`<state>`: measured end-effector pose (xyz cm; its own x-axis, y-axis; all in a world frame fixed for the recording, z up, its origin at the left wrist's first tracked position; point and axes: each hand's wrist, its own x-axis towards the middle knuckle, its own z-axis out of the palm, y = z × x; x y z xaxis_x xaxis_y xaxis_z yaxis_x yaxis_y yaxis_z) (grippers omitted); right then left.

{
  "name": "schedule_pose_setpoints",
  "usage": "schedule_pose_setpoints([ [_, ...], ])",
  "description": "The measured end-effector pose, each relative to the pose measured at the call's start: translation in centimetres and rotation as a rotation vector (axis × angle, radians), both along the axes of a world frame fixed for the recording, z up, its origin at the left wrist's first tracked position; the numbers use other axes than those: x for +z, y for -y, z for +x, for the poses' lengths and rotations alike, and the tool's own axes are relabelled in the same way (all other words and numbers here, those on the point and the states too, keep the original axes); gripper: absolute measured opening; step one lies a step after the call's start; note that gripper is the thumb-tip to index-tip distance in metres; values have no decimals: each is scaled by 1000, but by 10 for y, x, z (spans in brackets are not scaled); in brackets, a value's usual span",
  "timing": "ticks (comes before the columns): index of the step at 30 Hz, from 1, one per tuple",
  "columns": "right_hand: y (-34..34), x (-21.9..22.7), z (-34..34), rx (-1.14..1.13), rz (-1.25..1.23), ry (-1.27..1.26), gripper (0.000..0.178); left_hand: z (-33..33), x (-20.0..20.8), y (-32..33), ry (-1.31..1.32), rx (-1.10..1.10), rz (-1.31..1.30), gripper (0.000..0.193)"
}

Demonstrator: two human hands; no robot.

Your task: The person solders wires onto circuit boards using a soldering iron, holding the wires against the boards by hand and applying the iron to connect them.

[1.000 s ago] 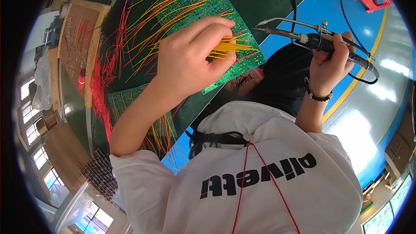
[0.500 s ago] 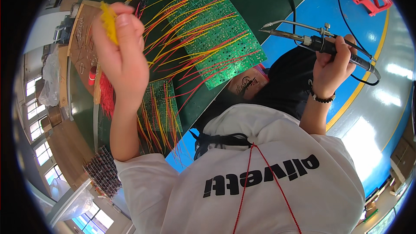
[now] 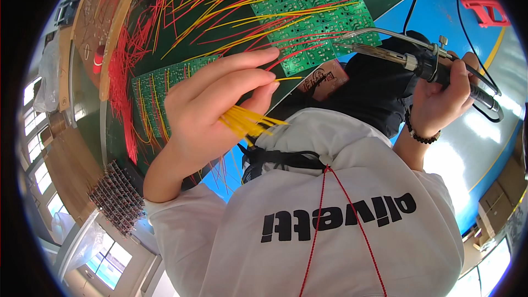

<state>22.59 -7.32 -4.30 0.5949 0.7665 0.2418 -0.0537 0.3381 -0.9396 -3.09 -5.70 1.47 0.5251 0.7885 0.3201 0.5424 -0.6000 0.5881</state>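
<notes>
My left hand (image 3: 201,102) is closed around a bundle of yellow wires (image 3: 247,122). A single yellow wire sticks out from its fingertips toward the right. In my right hand (image 3: 446,91) is a soldering iron (image 3: 426,69) with a bent metal tube clamped alongside, its tip pointing left at the near right corner of a large green circuit board (image 3: 297,65). Rows of red and yellow wires rise from that board and trail left. A second green circuit board (image 3: 144,85) with wires lies partly hidden behind my left hand.
A heap of red wires (image 3: 124,99) lies along the left of the dark green table, beside a wooden-edged board (image 3: 104,27). Black cables (image 3: 411,0) run near the iron. A red stool (image 3: 484,1) stands on the blue floor. A rack of parts (image 3: 116,198) is lower left.
My left hand has come down and right from the upper left, now presenting one yellow wire at its fingertips. The iron has shifted slightly right and down; the boards appear higher in view.
</notes>
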Motion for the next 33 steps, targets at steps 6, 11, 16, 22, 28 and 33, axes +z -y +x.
schedule_pose_setpoints([
  [6,13,-17,13,-144,-72,508,16,3,-23,-5,16,-12,71,17],
  [11,10,-21,4,-97,-41,608,15,-1,-24,-4,-24,23,105,16],
  [16,3,-12,-2,116,-61,336,10,1,-29,-5,-3,33,125,16],
  [22,-3,-17,-9,-74,150,719,17,0,-30,-4,-33,38,154,16],
  [28,-5,-19,-10,-3,29,608,11,0,-30,-4,-41,42,163,16],
  [33,2,-8,-5,194,-92,231,7,-1,-31,-4,-41,34,156,16],
])
